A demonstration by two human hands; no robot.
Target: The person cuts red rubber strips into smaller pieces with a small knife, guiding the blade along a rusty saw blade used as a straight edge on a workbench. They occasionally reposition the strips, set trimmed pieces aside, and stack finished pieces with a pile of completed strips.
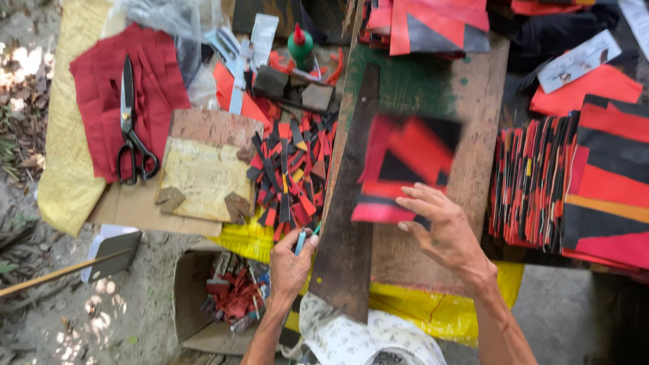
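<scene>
Fingers [414, 203] of the right hand [443, 233] spread loosely, tips touching a blurred red-and-black patch [405, 162] on the board [473, 122]. Its forearm runs off toward five o'clock. At nine o'clock, the left hand [289, 265] pinches a small blue tool [300, 242] beside a dark ruler [348, 216]. Scraps [291, 169] lie at ten o'clock, scissors [130, 128] farther out.

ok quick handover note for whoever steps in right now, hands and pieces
Left hand: closed on a small blue tool at the near edge of the wooden board.
Right hand: open, fingers spread at a blurred red-and-black piece on the board; whether it grips it is unclear.
Dark wooden strip lies between the hands.
Done: stacks of red-and-black pieces at right.
Left: loose scraps beside the board; scissors on red cloth, untouched.
</scene>
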